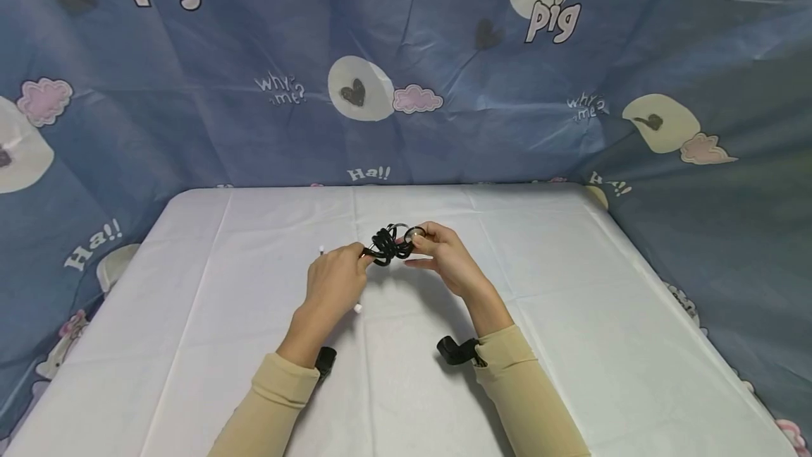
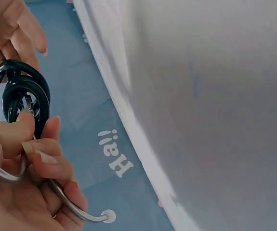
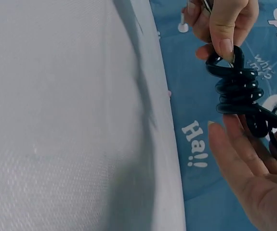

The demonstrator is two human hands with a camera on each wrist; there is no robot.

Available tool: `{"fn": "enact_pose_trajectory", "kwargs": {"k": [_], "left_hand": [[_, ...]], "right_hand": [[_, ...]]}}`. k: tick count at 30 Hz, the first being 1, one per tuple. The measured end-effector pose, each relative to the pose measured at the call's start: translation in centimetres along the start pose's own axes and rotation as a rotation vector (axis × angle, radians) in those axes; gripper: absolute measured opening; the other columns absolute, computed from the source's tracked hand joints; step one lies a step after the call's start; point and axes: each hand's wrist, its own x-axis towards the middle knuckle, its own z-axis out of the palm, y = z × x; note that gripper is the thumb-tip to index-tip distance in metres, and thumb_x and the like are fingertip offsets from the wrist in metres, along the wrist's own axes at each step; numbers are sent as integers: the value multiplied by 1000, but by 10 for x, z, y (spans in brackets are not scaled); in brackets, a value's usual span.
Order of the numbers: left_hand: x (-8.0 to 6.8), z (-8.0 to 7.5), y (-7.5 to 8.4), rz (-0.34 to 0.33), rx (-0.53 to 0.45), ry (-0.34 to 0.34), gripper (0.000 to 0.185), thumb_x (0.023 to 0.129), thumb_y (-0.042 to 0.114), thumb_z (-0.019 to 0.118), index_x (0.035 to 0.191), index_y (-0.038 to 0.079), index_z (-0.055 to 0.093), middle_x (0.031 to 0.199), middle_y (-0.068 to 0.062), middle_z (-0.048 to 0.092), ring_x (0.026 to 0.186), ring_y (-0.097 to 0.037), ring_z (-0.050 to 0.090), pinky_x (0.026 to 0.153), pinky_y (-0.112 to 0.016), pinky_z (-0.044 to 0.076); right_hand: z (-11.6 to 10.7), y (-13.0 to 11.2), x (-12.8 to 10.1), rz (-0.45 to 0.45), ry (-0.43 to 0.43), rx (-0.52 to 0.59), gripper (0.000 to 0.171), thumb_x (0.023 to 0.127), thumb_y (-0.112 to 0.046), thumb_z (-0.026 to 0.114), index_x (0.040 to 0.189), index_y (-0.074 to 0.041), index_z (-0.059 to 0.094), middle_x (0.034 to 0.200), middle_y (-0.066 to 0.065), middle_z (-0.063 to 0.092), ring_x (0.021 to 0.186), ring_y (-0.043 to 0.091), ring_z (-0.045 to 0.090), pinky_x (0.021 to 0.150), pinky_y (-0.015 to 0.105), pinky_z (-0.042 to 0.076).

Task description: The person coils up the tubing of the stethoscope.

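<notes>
A stethoscope [image 1: 384, 244] is held up over the white table, its black tubing [image 3: 238, 91] wound into a tight bundle of loops. My left hand [image 1: 334, 277] grips its metal ear tubes [image 2: 73, 207], the thumb lying at the near end of the coil. One white ear tip [image 2: 108, 216] sticks out past the left fingers. At the other end, my right hand [image 1: 449, 259] pinches the round chest piece [image 1: 415, 233] between thumb and index finger. The other right fingers stretch out loosely beneath the coil in the right wrist view.
A white cloth covers the table [image 1: 254, 302], whose far edge meets a blue printed curtain [image 1: 444, 139]. The curtain also hangs along both sides. Black wrist cameras [image 1: 457, 351] sit on both forearms near the beige sleeves [image 1: 533, 393].
</notes>
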Motion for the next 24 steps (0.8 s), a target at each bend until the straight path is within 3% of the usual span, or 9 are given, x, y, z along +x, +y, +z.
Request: {"fn": "enact_pose_trajectory", "kwargs": {"k": [6, 15, 20, 24], "left_hand": [[0, 3, 4, 91, 53, 51, 24, 96, 28, 64, 77, 13, 60, 75, -5, 69, 63, -28, 61, 57, -41, 45], [0, 6, 5, 207, 90, 131, 26, 92, 22, 69, 71, 12, 57, 68, -3, 64, 57, -24, 56, 57, -38, 43], [1, 6, 5, 297, 127, 230, 23, 90, 19, 70, 73, 10, 59, 64, -2, 61, 54, -23, 54, 58, -36, 41], [2, 5, 4, 380, 148, 291, 20, 87, 18, 74, 75, 9, 60, 66, -4, 63, 56, -22, 55, 59, -35, 39]], "right_hand": [[-1, 1, 1, -17, 81, -15, 9, 99, -4, 54, 104, 4, 57, 99, 8, 63, 89, 16, 67, 89, 51, 57], [-5, 3, 2, 22, 142, 20, 11, 97, 0, 57, 104, 7, 56, 92, 7, 63, 78, 16, 68, 81, 41, 60], [-8, 0, 2, 69, 125, 91, 33, 95, 0, 58, 128, 0, 50, 92, 6, 67, 74, 17, 69, 79, 38, 61], [-14, 1, 3, 104, 44, 127, 49, 95, -1, 56, 142, 0, 44, 99, 4, 66, 80, 15, 69, 85, 39, 59]]}}
